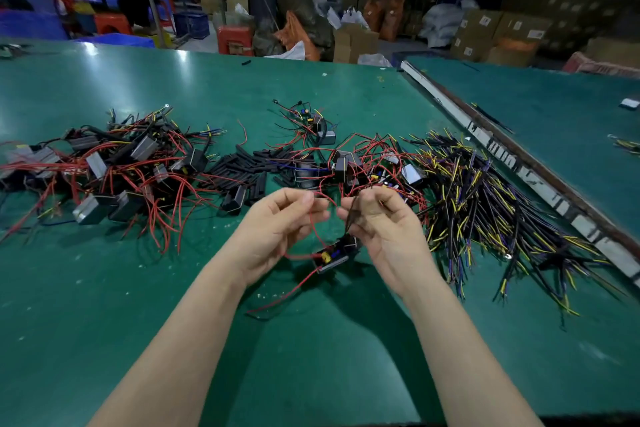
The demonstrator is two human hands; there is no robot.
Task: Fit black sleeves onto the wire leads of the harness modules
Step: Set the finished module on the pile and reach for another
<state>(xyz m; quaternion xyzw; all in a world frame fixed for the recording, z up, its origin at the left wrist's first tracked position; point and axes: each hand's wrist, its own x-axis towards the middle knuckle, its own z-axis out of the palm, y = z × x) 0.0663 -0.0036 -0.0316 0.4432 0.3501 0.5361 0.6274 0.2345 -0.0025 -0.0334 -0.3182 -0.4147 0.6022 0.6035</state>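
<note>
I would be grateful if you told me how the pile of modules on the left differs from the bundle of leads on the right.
The left module pile is mostly red wires tangled round boxy black and grey housings; the right lead bundle shows black, yellow and blue wires and no housings within it. The left module pile loops in every direction, while the right lead bundle lies fanned, roughly parallel. Both rest on the green table, untouched by either hand.

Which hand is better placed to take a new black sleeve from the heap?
Left, probably: the left hand is closer to the black sleeves, which lie ahead on its side.
</note>
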